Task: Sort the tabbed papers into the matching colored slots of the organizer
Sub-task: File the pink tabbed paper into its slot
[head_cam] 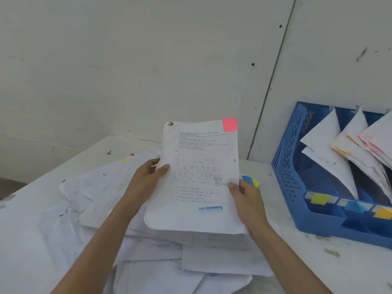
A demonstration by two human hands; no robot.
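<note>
Nearest, under both forearms: loose pile of papers (159, 251) spread over the white surface (318, 262), edges overhanging each other. Risk here, by judgement: a forearm dragging across on the way right, sliding sheets out of the heap or off the near edge. Just above the pile, lifted clear of it: one printed sheet (199, 179), pinched at its left edge by the left hand (148, 177), thumb on front & fingers behind, and at its lower right edge by the right hand (246, 200) the same way, so both hands clamped on the sheet. Thin, worn paper; likely to flop or crease if let go on one side before reaching a slot. Held near upright, face toward the person, long axis running bottom to top w/ a slight lean right; pink tab (230, 124) at the top right corner, blue stamp near the bottom. Farther right, well apart from the sheet: blue organizer (286, 166), front labels yellow, blue & orange in view, pink-edged papers (377, 136) in the slot at the frame edge. Pink label itself not visible, so a drop into the neighbouring orange slot looks the main risk; also snagging on sheets already leaning there.
</note>
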